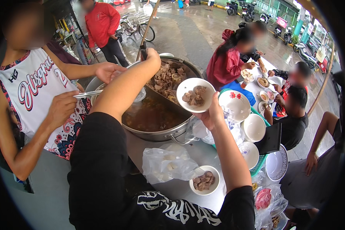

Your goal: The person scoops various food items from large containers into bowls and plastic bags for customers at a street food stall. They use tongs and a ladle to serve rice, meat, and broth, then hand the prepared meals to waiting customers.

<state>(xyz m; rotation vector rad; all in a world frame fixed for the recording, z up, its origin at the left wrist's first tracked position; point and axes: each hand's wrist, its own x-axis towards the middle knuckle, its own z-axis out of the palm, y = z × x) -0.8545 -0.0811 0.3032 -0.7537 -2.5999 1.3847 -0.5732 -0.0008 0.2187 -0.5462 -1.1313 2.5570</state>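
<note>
My left hand grips the black handle of a utensil above the far side of a round, divided steel pot; the utensil's lower end is hidden. Chunks of cooked meat fill the pot's far compartment, and brown broth lies in the near one. My right hand supports a white bowl from below, beside the pot's right rim. Several meat pieces sit in this tilted bowl. Nearer to me, a second white bowl of meat stands on the metal table, next to a clear plastic bag with pale contents.
A co-worker at the left holds a metal utensil near the pot. Bowls and a black flat object crowd a green basket at the right. Several people eat at a table beyond; another person stands at the right.
</note>
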